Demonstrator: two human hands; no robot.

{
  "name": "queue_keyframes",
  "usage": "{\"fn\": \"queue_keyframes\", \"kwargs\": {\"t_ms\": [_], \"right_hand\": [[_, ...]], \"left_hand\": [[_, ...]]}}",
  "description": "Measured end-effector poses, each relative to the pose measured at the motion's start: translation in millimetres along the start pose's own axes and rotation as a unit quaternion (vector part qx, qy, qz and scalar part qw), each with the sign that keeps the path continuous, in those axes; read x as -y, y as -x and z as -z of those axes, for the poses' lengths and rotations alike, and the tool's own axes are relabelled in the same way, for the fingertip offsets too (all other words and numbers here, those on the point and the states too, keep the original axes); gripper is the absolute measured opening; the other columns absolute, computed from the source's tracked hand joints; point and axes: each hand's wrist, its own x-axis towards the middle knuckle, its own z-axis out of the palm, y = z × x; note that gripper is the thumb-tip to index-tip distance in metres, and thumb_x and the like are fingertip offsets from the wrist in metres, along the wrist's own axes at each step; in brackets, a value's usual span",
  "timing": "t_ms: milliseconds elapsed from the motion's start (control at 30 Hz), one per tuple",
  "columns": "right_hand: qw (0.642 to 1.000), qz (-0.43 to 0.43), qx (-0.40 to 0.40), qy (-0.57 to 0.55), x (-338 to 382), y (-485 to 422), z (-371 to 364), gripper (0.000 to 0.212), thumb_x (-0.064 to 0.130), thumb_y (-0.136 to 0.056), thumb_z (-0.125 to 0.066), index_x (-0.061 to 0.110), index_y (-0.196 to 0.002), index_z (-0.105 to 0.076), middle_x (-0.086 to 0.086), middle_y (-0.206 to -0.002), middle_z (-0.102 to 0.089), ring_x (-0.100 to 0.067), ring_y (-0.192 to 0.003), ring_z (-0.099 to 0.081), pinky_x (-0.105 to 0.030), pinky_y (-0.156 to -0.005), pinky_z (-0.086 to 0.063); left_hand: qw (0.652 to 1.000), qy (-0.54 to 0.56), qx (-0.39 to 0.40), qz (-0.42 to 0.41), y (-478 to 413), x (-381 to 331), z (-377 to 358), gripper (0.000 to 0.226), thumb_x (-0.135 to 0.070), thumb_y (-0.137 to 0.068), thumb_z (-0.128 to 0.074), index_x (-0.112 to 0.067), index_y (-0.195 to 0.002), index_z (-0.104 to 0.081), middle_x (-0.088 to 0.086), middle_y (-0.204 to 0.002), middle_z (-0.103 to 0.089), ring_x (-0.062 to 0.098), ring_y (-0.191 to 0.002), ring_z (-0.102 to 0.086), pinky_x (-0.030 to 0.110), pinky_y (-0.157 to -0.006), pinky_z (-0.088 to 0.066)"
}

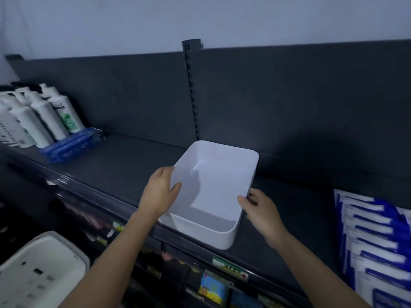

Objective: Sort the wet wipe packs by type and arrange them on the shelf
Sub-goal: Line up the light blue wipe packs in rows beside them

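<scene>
Your left hand [161, 192] and right hand [260, 213] each grip a side rim of a white rectangular plastic bin [222, 238] at the front edge of the dark grey metal shelf [111, 165], with blue-and-white wet wipe packs [373, 230] lined up to its right and white bottles [44, 114] far left.

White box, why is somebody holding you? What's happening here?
A person is holding an empty white box at the front edge of a dark shelf. The left hand grips its left rim and the right hand grips its right rim. Blue and white wet wipe packs stand in a row at the right. More blue packs lie beside white bottles at the left.
</scene>
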Motion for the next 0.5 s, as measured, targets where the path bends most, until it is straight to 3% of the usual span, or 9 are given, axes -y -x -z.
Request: {"fn": "queue_keyframes", "kwargs": {"t_ms": [133,267,500], "right_hand": [[0.996,-0.045,-0.014,-0.07,5,-15,-17,0.038,0.033,-0.086,-0.064,0.021,-0.121,-0.055,0.005,-0.112,-0.064,-0.014,-0.098,-0.063,-0.04,-0.087,-0.053],[0.993,-0.077,-0.016,-0.087,6,-22,-23,0.04,0.014,-0.086,-0.061,0.023,-0.124,-0.051,0.007,-0.109,-0.063,-0.015,-0.099,-0.061,-0.036,-0.086,-0.051],[0.992,-0.067,-0.024,-0.108,4,-16,-15,0.067,-0.012,-0.079,-0.04,0.026,-0.132,-0.053,0.003,-0.107,-0.066,-0.019,-0.096,-0.063,-0.036,-0.078,-0.055]], "left_hand": [[0.996,0.029,0.047,0.077,-12,27,0,0.057,-0.024,-0.093,-0.059,-0.003,-0.142,-0.038,0.014,-0.138,-0.048,0.029,-0.124,-0.048,0.034,-0.096,-0.042],[0.985,0.114,0.065,0.114,-14,35,-4,0.024,-0.019,-0.091,-0.06,-0.01,-0.113,-0.061,0.002,-0.098,-0.066,0.022,-0.09,-0.063,0.024,-0.062,-0.044],[0.981,0.17,0.018,0.097,4,16,-1,0.021,-0.011,-0.089,-0.059,-0.016,-0.109,-0.066,-0.007,-0.092,-0.065,0.012,-0.083,-0.06,0.013,-0.061,-0.042]]}}
